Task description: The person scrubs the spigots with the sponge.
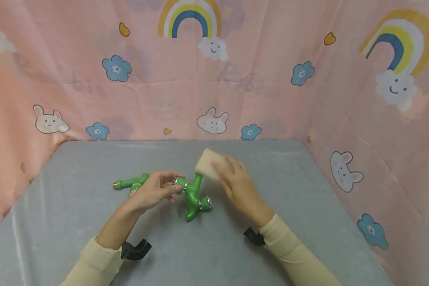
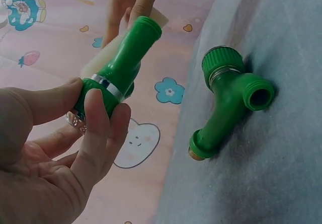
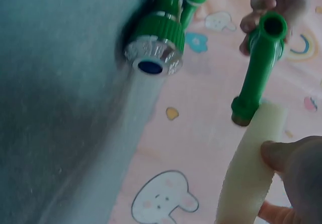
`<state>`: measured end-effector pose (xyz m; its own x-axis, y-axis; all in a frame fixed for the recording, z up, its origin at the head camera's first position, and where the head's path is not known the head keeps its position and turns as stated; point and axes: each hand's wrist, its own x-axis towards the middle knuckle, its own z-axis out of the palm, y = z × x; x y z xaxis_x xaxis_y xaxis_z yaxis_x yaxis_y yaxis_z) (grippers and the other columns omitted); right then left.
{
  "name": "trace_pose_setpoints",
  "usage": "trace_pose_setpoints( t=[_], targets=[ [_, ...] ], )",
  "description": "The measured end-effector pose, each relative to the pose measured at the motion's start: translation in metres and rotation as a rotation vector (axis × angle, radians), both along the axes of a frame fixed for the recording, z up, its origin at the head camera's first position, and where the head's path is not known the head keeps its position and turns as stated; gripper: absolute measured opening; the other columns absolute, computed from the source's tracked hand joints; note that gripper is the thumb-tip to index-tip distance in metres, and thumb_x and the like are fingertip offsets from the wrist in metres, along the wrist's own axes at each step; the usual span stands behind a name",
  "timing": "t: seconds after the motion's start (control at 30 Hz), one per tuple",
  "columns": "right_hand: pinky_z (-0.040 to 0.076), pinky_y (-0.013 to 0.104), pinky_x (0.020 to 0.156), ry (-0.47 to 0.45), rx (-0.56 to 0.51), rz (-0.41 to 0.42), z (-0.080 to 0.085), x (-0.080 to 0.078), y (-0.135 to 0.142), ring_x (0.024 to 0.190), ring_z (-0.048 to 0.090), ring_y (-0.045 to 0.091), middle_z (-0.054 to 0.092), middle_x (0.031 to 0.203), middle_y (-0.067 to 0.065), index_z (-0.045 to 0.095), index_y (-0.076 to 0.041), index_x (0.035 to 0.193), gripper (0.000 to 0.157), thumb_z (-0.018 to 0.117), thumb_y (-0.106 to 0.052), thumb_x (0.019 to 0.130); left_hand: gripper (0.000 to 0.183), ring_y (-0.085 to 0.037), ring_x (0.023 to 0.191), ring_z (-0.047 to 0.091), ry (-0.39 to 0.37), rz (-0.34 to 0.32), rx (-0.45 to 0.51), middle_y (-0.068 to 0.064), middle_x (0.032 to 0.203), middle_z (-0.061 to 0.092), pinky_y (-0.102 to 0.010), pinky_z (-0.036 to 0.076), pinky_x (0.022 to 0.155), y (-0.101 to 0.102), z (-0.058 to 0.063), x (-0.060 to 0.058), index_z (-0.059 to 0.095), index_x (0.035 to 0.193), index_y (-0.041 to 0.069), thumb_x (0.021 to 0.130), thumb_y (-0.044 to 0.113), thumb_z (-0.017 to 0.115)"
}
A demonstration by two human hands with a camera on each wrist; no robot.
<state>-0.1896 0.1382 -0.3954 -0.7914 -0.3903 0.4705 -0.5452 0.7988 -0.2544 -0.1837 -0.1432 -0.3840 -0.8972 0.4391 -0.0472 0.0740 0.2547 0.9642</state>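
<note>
My left hand (image 1: 153, 192) pinches a green tap (image 1: 197, 183) by its ribbed, chrome-banded knob, fingertips and thumb around it. The tap is raised over the table. My right hand (image 1: 239, 186) grips a cream sponge (image 1: 208, 163) between thumb and fingers; in the right wrist view the sponge (image 3: 251, 163) lies against the threaded inlet end of the tap (image 3: 256, 75). Below the held tap, a second green tap's knob (image 1: 205, 203) shows on the table, its body partly hidden. A third green tap (image 1: 126, 183) with a brass inlet lies left, partly behind my left hand.
The taps lie on a grey cloth-covered table (image 1: 214, 254). A pink patterned curtain (image 1: 264, 107) stands behind and along the sides. Black curved pieces stick out beside both wrists, one at the left sleeve (image 1: 93, 254) and one at the right sleeve (image 1: 289, 246).
</note>
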Motion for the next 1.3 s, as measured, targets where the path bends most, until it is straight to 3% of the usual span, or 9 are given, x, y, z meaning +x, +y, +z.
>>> trace_pose_setpoints(
  t=[0.1,0.33,0.43,0.57,0.67,0.8,1.0,1.3],
  targets=[
    [0.054,0.061,0.096,0.003,-0.005,-0.043,0.001,-0.003,0.006,0.129,0.05,0.045,0.048,0.149,0.023,0.053,-0.024,0.148,0.051,0.065,-0.019,0.099,0.039,-0.031,0.099,0.07,0.011,0.01,-0.014,-0.032,0.139,0.053,-0.035,0.063,0.071,0.0,0.001,0.001,0.056,0.135,-0.005,0.098,0.006,0.063],
    [0.052,0.063,0.095,0.036,-0.08,-0.058,0.008,-0.002,0.011,0.126,0.051,0.048,0.051,0.142,0.025,0.056,-0.02,0.146,0.05,0.067,-0.02,0.097,0.042,-0.016,0.089,0.07,0.07,0.09,-0.031,-0.028,0.141,0.055,-0.04,0.063,0.07,0.002,0.003,0.005,0.06,0.134,-0.001,0.095,0.009,0.07],
    [0.052,0.063,0.093,0.073,-0.112,-0.016,0.01,0.001,0.006,0.122,0.051,0.048,0.051,0.14,0.027,0.058,-0.018,0.143,0.049,0.069,-0.019,0.095,0.041,-0.023,0.095,0.071,0.12,0.147,-0.068,-0.025,0.138,0.059,-0.043,0.063,0.071,0.007,0.004,0.007,0.063,0.132,0.001,0.092,0.007,0.072],
    [0.051,0.062,0.094,0.101,-0.105,0.043,0.011,0.009,-0.004,0.121,0.051,0.048,0.052,0.138,0.028,0.061,-0.018,0.14,0.049,0.072,-0.019,0.093,0.041,-0.031,0.104,0.071,0.206,0.182,-0.141,-0.021,0.136,0.063,-0.034,0.063,0.069,0.015,0.007,0.01,0.066,0.131,0.003,0.091,0.008,0.074],
    [0.049,0.06,0.1,0.086,-0.07,0.049,0.013,0.013,-0.008,0.123,0.05,0.046,0.053,0.138,0.027,0.062,-0.019,0.14,0.049,0.073,-0.021,0.092,0.041,-0.034,0.107,0.07,0.274,0.196,-0.189,-0.019,0.133,0.066,-0.028,0.061,0.069,0.02,0.007,0.011,0.067,0.129,0.006,0.09,0.008,0.076],
    [0.046,0.06,0.104,0.067,-0.042,0.024,0.012,0.014,-0.01,0.125,0.048,0.045,0.053,0.139,0.028,0.062,-0.02,0.14,0.048,0.073,-0.022,0.093,0.041,-0.036,0.108,0.07,0.321,0.23,-0.231,-0.017,0.131,0.067,-0.03,0.061,0.071,0.023,0.008,0.012,0.068,0.128,0.01,0.088,0.009,0.077],
    [0.05,0.06,0.099,0.038,-0.081,-0.003,0.009,0.011,-0.008,0.122,0.049,0.046,0.053,0.137,0.029,0.062,-0.017,0.14,0.047,0.073,-0.019,0.094,0.041,-0.038,0.111,0.068,0.35,0.237,-0.266,-0.014,0.131,0.068,-0.038,0.063,0.076,0.021,0.01,0.012,0.068,0.129,0.011,0.089,0.008,0.077],
    [0.049,0.061,0.1,-0.015,-0.097,-0.089,0.006,0.006,-0.002,0.123,0.05,0.046,0.054,0.138,0.028,0.062,-0.018,0.14,0.047,0.072,-0.021,0.095,0.044,-0.035,0.108,0.068,0.361,0.243,-0.333,-0.015,0.128,0.068,-0.036,0.063,0.075,0.019,0.006,0.014,0.066,0.132,0.013,0.089,0.009,0.077]
  ],
)
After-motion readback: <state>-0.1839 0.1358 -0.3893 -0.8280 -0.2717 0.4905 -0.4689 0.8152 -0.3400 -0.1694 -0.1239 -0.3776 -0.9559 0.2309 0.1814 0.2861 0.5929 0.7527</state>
